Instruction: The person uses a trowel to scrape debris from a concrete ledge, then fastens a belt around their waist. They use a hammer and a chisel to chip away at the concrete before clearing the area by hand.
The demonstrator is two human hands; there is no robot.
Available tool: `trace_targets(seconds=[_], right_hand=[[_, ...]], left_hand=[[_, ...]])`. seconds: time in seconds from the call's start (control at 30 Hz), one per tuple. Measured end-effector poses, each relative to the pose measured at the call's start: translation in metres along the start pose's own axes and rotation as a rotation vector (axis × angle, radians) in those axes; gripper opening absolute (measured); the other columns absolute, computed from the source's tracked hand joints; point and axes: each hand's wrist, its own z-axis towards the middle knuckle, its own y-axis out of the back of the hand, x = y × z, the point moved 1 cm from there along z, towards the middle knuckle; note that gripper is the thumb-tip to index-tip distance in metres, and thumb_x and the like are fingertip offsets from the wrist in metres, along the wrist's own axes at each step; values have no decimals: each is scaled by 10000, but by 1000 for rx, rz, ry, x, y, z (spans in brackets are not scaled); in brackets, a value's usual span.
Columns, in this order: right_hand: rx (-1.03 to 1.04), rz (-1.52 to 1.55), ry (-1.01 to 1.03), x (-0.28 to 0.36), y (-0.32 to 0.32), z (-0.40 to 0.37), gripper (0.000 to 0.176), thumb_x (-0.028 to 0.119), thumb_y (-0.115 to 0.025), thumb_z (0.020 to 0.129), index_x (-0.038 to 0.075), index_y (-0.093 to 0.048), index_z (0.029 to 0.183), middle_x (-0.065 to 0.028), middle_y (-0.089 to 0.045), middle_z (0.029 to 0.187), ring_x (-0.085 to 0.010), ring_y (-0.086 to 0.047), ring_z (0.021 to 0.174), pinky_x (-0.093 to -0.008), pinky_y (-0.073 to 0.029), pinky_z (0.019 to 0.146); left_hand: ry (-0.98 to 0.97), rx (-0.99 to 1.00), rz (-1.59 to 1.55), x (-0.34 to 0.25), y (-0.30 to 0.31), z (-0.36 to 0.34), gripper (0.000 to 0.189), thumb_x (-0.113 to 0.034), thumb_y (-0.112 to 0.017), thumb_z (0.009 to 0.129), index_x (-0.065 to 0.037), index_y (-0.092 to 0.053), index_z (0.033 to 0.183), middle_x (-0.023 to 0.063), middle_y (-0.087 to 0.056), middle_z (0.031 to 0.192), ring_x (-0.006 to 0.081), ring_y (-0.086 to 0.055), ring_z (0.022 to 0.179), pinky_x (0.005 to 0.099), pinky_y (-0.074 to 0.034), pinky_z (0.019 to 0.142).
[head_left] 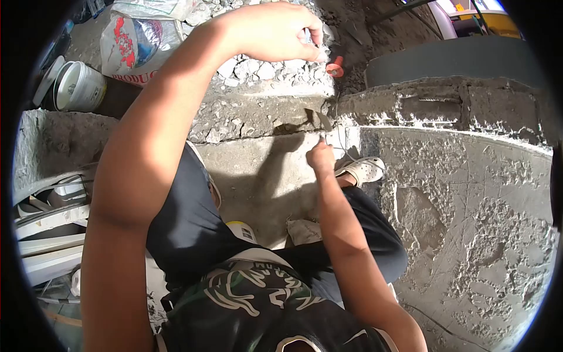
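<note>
My left hand (280, 32) is raised at the top, over a heap of broken concrete (261, 70). Its fingers and thumb curl toward each other; whatever lies between the tips, if anything, cannot be made out. Just right of them is a red flanged plastic piece (335, 67). Lower down, my right hand (321, 157) is closed around the handle of a small trowel (322, 121). Its blade points up at the rough edge of the concrete ledge (252, 117). A thin pale cord (345, 149) loops beside this hand, near my right shoe (369, 169).
A printed sack (126, 47) and white buckets (79, 87) stand at upper left. White strips (53, 249) are stacked at left. A rough, chipped concrete slab (469, 223) spans the right, below a curved block edge (434, 105). A yellow-rimmed container (241, 230) sits between my legs.
</note>
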Motion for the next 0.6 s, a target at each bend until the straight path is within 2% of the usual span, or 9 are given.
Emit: trace_targets(seconds=[0.07,0.13,0.17,0.23,0.3,0.37,0.43,0.5,0.6], right_hand=[[13,-117,26,-13,16,23,419,163,-493,873,-56,-574,1220,-313,-619,1166,-395,-644,1072,-448,-523,935],[-7,-256,66,-13,14,34,359,177,-505,888,-52,-641,1128,-253,-686,1069,-349,-679,1024,-444,-544,894],[-5,-257,72,-9,6,35,359,177,-505,888,-52,-641,1128,-253,-686,1069,-349,-679,1024,-444,-544,894],[255,-652,495,21,-7,27,338,180,-514,883,-32,-658,1102,-236,-680,1122,-338,-678,1042,-433,-555,880],[210,-481,333,46,13,-2,349,186,-536,852,-23,-661,1101,-212,-679,1150,-334,-658,1090,-427,-536,921],[192,-312,283,40,15,3,360,192,-527,851,-32,-649,1106,-245,-670,1138,-363,-641,1106,-420,-525,938],[156,-291,239,38,35,0,366,197,-515,860,-41,-632,1112,-273,-663,1123,-391,-638,1094,-414,-518,948],[54,-300,185,14,20,26,367,198,-517,862,-41,-622,1120,-273,-665,1118,-379,-652,1070,-420,-518,941],[109,-356,140,-5,27,41,330,187,-551,852,-39,-669,1061,-242,-680,1106,-353,-667,1053,-401,-541,897]], left_hand=[[-240,-47,-23,5,-1,-1,331,-308,-651,885,-61,-676,1103,160,-707,993,310,-686,896,404,-549,786],[-219,-84,-32,14,-8,2,348,-318,-652,879,-54,-678,1105,165,-707,997,315,-686,897,404,-549,786],[-206,-117,-43,19,-10,3,366,-328,-652,874,-47,-679,1107,170,-707,1001,320,-685,898,403,-549,786],[-169,-125,46,21,-7,1,370,-347,-644,877,-47,-689,1089,178,-706,991,331,-683,893,408,-547,783],[-145,-124,130,21,-6,5,377,-365,-636,880,-46,-698,1071,187,-705,980,342,-680,887,413,-545,780],[-185,6,148,26,-5,10,383,-384,-607,900,-39,-712,1027,205,-702,959,365,-675,884,428,-539,777],[-156,-8,134,17,0,2,370,-376,-601,905,-40,-716,1010,206,-701,947,368,-674,875,434,-537,771],[-123,-25,121,16,2,-2,359,-368,-595,910,-41,-719,993,208,-701,935,371,-674,867,440,-534,766],[-104,-18,137,20,0,-4,353,-363,-601,905,-46,-715,1010,206,-701,932,371,-673,855,443,-534,763]])
